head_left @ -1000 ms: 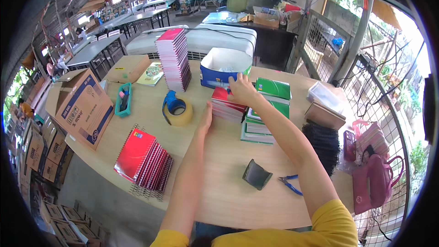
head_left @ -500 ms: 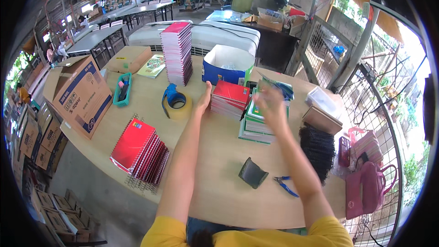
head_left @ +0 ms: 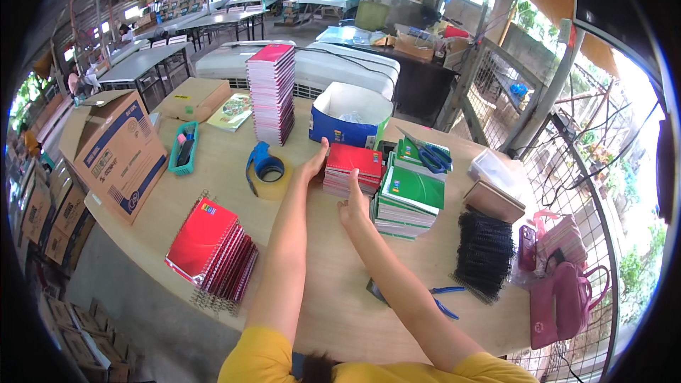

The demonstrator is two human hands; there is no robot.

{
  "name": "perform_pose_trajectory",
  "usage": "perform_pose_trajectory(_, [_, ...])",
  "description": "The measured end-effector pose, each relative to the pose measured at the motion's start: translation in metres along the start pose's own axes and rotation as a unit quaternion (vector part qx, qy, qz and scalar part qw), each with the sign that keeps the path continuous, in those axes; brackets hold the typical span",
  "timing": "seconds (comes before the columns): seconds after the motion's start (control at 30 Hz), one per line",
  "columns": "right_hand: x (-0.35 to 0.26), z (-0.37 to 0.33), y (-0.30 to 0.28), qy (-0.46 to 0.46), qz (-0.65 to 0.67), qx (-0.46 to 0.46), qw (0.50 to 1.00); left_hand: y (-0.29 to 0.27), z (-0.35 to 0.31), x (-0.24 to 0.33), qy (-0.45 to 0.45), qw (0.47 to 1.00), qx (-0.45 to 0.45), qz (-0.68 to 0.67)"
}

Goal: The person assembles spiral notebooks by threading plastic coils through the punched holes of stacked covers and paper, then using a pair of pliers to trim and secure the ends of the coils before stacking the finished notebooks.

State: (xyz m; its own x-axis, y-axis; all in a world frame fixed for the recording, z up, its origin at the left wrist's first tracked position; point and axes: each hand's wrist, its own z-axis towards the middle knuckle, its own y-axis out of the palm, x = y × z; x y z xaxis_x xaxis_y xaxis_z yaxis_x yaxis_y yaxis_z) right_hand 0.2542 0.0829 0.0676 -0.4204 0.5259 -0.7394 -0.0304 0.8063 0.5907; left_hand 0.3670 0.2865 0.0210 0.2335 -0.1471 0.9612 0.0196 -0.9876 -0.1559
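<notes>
A short stack of red-covered notebooks (head_left: 355, 159) sits between my hands at the middle of the table. Along its left side lies my left hand (head_left: 313, 163), fingers stretched out. At its front edge is my right hand (head_left: 355, 207), thumb raised and apart from the fingers; whether it presses on the stack cannot be told. Just right stand piles of green-covered notebooks (head_left: 411, 195), with blue-handled scissors (head_left: 434, 160) on the far pile. Blue-handled pliers (head_left: 445, 305) lie by my right forearm, which partly covers a dark curved piece (head_left: 376, 292).
Spiral-bound red notebooks (head_left: 209, 241) are piled at left, with a taller stack (head_left: 271, 96) behind. A tape dispenser (head_left: 268, 170), teal basket (head_left: 184, 149), carton (head_left: 113, 156) and blue-white box (head_left: 347, 120) stand around. Black binding coils (head_left: 484, 252) and a pink bag (head_left: 564, 305) line the right.
My right hand has come left and nearer from above the green notebooks to the front of the red stack. My left hand stays at the stack's left side.
</notes>
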Motion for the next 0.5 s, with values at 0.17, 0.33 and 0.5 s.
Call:
perform_pose_trajectory(0.17, [0.020, 0.034, -0.033, -0.035, -0.117, 0.134, 0.983, 0.060, -0.097, -0.011, -0.013, 0.985, 0.161, 0.059])
perform_pose_trajectory(0.33, [0.026, 0.037, -0.062, -0.080, -0.302, 0.054, 0.948, 0.100, -0.202, -0.025, -0.004, 0.994, 0.102, -0.031])
perform_pose_trajectory(0.5, [-0.032, -0.026, -0.065, 0.117, -0.392, -0.129, 0.904, 0.169, -0.301, -0.055, 0.007, 0.983, 0.095, -0.158])
